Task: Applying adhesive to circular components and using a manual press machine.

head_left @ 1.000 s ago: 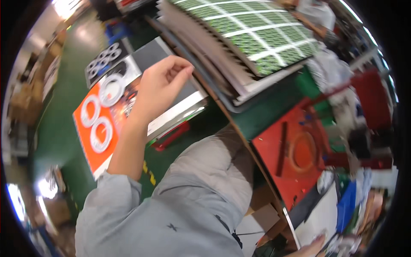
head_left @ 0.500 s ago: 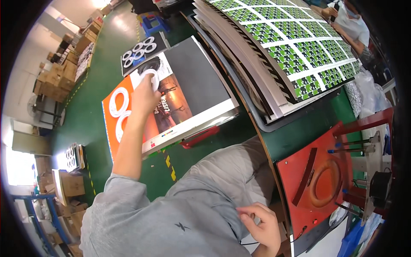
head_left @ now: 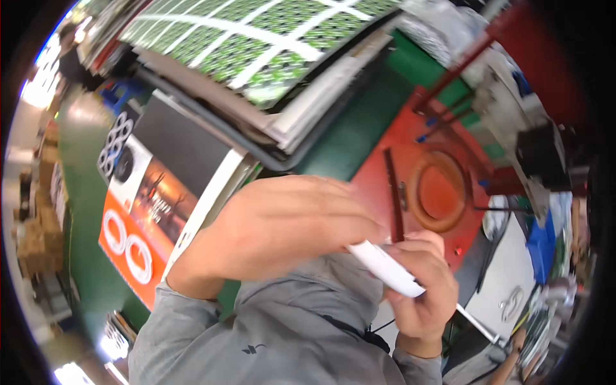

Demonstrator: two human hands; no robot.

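Observation:
In front of my body both hands meet at a white ring [head_left: 387,269], seen nearly edge-on as a thick, slightly curved band. My right hand [head_left: 428,282] grips its lower end, thumb below and fingers curled behind. The fingers of my left hand [head_left: 292,215] reach over its upper end; motion smears them, but they appear closed on it. Beyond the hands lies a red plate [head_left: 378,170] with a raised brown circular form [head_left: 420,202] and a dark bar [head_left: 393,196]. Two more white rings [head_left: 138,262] rest on an orange printed sheet [head_left: 112,221] at the left.
A tall stack of green-and-white patterned sheets [head_left: 256,38] stands on the dark green table [head_left: 350,138]. Red machine arms [head_left: 459,54] rise at the right. Another group of white rings [head_left: 115,138] lies farther left. Someone in dark clothing [head_left: 74,67] is far off.
My left hand has lifted the white ring off the orange sheet and brought it right to my right hand, which now holds it too. The view has turned toward the red plate.

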